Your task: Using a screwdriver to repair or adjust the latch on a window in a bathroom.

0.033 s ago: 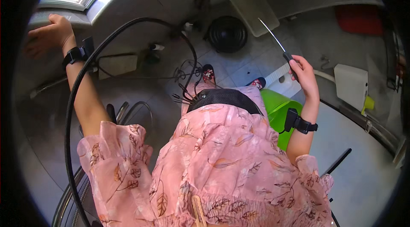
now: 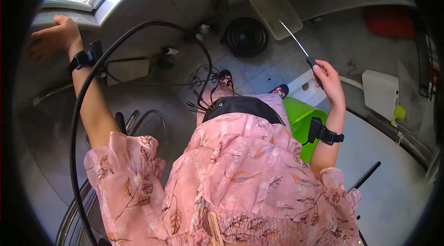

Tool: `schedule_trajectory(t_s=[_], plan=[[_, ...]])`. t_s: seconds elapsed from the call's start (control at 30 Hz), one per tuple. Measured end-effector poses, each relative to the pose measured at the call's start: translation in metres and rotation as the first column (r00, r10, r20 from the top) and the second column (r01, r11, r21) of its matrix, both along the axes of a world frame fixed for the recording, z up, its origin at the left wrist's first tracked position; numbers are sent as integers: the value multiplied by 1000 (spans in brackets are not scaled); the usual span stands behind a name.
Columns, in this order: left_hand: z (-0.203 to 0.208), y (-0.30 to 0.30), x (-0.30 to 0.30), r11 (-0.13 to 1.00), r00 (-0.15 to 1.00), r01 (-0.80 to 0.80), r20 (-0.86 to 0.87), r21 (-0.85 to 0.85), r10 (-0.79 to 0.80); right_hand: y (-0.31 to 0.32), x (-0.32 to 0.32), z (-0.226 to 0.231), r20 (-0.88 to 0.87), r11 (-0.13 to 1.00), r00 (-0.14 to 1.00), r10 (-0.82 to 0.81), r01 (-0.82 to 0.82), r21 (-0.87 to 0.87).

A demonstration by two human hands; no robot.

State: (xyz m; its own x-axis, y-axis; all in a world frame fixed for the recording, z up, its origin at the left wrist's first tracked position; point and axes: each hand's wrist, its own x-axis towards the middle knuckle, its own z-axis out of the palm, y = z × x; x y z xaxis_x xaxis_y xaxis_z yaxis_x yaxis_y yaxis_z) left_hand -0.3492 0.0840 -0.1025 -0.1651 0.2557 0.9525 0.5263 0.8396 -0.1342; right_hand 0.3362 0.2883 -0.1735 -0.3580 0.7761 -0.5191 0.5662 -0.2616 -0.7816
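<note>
In my right hand (image 2: 329, 83) is a screwdriver (image 2: 296, 41) with a dark handle and a long, thin metal shaft. My fingers are wrapped round the handle, and the shaft points up and to the left. My left hand (image 2: 56, 39) is stretched out at the far left, by the window ledge (image 2: 76, 17). Its fingers are apart and hold nothing; whether the palm rests on the surface there I cannot tell. Black devices are strapped to both wrists. A thick black cable (image 2: 79, 121) loops past my left forearm.
A green bin (image 2: 300, 115) stands beside my right leg. On the tiled floor beyond my feet are a round black container (image 2: 246, 37) and a pale rectangular tub (image 2: 273, 10). A white box (image 2: 380, 89) hangs at the right. Metal tubing (image 2: 134, 120) curves near my left elbow.
</note>
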Motion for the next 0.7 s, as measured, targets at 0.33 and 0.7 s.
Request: schedule_trajectory(t_s=[0.33, 0.7], plan=[[-2, -1, -5, 998, 998, -56, 33, 19, 56, -7, -2, 3, -31, 999, 999, 32, -33, -19], [27, 12, 46, 989, 987, -148, 68, 6, 147, -15, 36, 2, 25, 991, 991, -135, 135, 0]])
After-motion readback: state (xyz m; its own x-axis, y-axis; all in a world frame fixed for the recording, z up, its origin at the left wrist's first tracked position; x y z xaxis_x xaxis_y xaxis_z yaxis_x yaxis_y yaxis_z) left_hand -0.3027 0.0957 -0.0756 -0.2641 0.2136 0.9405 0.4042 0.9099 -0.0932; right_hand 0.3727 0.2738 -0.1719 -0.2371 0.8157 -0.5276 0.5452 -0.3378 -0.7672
